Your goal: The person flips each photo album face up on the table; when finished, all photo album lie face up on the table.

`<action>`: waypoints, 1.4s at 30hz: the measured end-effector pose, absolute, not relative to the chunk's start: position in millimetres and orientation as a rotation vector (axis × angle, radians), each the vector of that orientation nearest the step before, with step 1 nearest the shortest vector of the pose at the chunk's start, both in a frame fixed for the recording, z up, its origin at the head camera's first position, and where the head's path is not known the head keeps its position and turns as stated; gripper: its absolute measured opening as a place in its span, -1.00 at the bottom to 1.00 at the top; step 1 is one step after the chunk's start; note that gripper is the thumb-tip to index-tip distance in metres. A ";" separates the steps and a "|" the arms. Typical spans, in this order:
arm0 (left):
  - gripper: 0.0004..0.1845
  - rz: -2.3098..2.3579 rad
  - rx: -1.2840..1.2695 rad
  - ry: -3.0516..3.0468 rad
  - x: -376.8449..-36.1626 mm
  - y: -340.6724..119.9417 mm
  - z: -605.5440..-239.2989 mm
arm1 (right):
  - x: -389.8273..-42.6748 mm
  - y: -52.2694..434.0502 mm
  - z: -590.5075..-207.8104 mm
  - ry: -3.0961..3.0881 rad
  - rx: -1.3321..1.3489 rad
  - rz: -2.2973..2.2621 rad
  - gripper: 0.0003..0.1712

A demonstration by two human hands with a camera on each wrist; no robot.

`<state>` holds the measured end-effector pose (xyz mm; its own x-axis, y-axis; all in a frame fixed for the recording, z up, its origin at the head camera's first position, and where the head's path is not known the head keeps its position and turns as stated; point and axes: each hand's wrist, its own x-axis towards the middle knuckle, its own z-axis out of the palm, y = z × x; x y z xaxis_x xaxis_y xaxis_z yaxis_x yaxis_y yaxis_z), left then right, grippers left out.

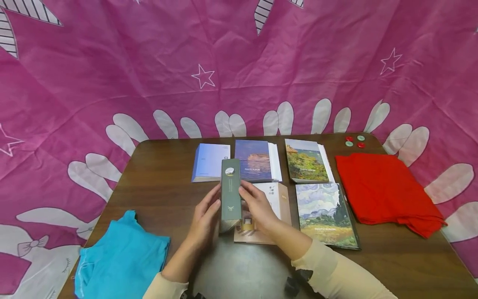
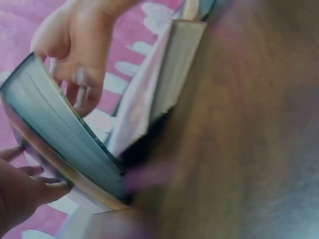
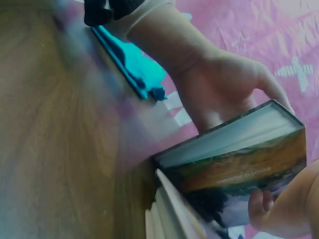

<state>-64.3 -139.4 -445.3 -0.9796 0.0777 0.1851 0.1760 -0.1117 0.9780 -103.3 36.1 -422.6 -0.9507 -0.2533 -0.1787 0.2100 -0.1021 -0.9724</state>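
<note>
A grey-green photo album (image 1: 230, 190) stands on edge with its spine up, near the middle of the brown table (image 1: 160, 187). My left hand (image 1: 212, 204) grips its left cover and my right hand (image 1: 249, 196) grips its right cover. The album rests over a beige album (image 1: 278, 199) lying flat beneath it. The left wrist view, which is blurred, shows the album's page edge (image 2: 65, 144) with the right hand's fingers (image 2: 79, 94) curled on the far cover. From the right wrist, the painted cover (image 3: 244, 167) shows, held from behind by the left hand (image 3: 224, 94).
Flat albums lie behind and beside: a light blue one (image 1: 209, 162), a blue seascape (image 1: 255, 161), a green landscape (image 1: 307, 162), a cloud-and-cypress cover (image 1: 326, 214). A red cloth (image 1: 384, 191) lies right, a turquoise cloth (image 1: 119, 257) front left, small buttons (image 1: 354, 141) back right.
</note>
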 end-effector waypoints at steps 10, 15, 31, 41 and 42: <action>-0.46 -1.818 -0.252 -2.272 -57.9 -170.5 -407.1 | -106.1 25.0 -421.4 1.889 -0.450 -1.903 -0.44; -0.44 -1.711 -0.189 -2.404 -57.1 -189.5 -403.7 | -112.8 25.1 -435.9 1.897 -0.369 -1.767 -0.37; -0.31 -2.153 0.292 -2.361 -63.9 -225.9 -452.5 | -112.9 30.0 -445.9 1.978 -0.447 -1.499 -0.17; -0.18 -1.912 0.332 -2.617 -64.6 -225.5 -455.2 | -110.3 32.1 -446.7 2.018 -0.497 -1.430 -0.18; -0.19 -1.922 0.327 -2.613 -64.0 -225.5 -454.9 | -109.9 32.6 -447.2 2.022 -0.500 -1.425 -0.18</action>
<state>-64.0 -225.5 -454.9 -0.9730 -0.0905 -0.2124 -0.2297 0.2870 0.9300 -109.9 32.6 -447.2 -0.7437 -0.6153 -0.2612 0.0389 0.3502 -0.9359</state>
